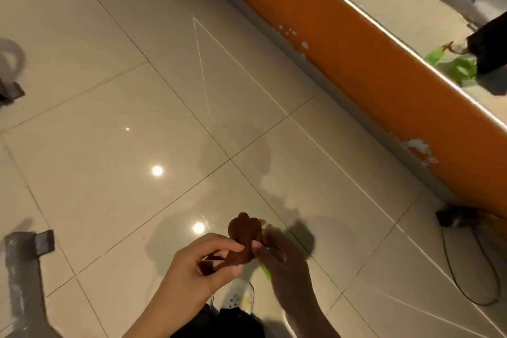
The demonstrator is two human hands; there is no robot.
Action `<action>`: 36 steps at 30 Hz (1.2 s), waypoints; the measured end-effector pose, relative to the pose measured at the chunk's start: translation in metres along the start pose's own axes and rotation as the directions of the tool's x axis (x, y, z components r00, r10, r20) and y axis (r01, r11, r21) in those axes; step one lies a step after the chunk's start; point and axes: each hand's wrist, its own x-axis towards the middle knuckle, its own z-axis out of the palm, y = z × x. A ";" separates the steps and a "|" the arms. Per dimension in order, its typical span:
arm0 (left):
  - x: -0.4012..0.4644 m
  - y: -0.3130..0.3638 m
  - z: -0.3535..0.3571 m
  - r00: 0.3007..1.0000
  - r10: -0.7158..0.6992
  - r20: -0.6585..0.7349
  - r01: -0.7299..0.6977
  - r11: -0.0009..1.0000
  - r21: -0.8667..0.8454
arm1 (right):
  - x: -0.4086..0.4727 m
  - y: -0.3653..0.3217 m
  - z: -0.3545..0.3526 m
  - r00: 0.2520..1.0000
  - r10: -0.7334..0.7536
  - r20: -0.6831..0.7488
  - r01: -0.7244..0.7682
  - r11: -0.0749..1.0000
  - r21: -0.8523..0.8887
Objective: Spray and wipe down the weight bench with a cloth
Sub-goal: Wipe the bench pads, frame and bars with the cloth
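Note:
A crumpled brown cloth (242, 239) is held between both hands low in the frame, above the tiled floor. My left hand (203, 266) pinches its lower end with thumb and fingers. My right hand (285, 261) grips the cloth's right side, and a green item (265, 273), mostly hidden, sticks out below its fingers. The weight bench itself is not clearly in view; only a grey metal frame leg (22, 269) shows at the lower left.
Glossy beige floor tiles (137, 90) fill the view. An orange wall base (370, 63) runs diagonally at the right under a mirror. A black cable and plug (452, 221) lie on the floor at the right. My white shoe (238, 296) shows below the hands.

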 end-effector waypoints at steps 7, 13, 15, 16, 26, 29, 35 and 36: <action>-0.076 0.091 0.002 1.000 -0.027 -0.010 0.025 0.978 -0.208 | -0.093 -0.134 -0.046 0.917 -0.367 0.154 0.390 0.907 -0.159; -0.090 0.144 -0.014 0.955 0.225 0.192 -0.262 0.945 0.195 | -0.143 -0.207 -0.065 0.739 -0.511 0.440 0.661 0.677 -0.324; -0.086 0.168 -0.015 0.911 0.307 0.274 -0.365 0.911 0.192 | -0.152 -0.229 -0.069 0.711 -0.535 0.456 0.690 0.655 -0.308; -0.085 0.179 -0.017 0.897 0.319 0.305 -0.379 0.912 0.158 | -0.156 -0.240 -0.073 0.699 -0.552 0.454 0.703 0.647 -0.295; -0.108 0.227 -0.062 0.926 0.351 0.140 -0.377 0.830 0.411 | -0.149 -0.295 -0.101 0.785 -0.381 0.488 0.614 0.587 -0.528; -0.127 0.223 -0.079 0.938 0.335 0.087 -0.321 0.749 0.580 | -0.142 -0.295 -0.087 0.751 -0.257 0.608 0.647 0.469 -0.601; -0.185 0.192 -0.117 0.961 0.272 -0.044 -0.165 0.696 0.699 | -0.137 -0.285 -0.056 0.720 -0.302 0.625 0.691 0.405 -0.599; -0.196 0.183 -0.122 0.964 0.257 -0.070 -0.130 0.684 0.717 | -0.139 -0.282 -0.050 0.705 -0.341 0.621 0.706 0.419 -0.571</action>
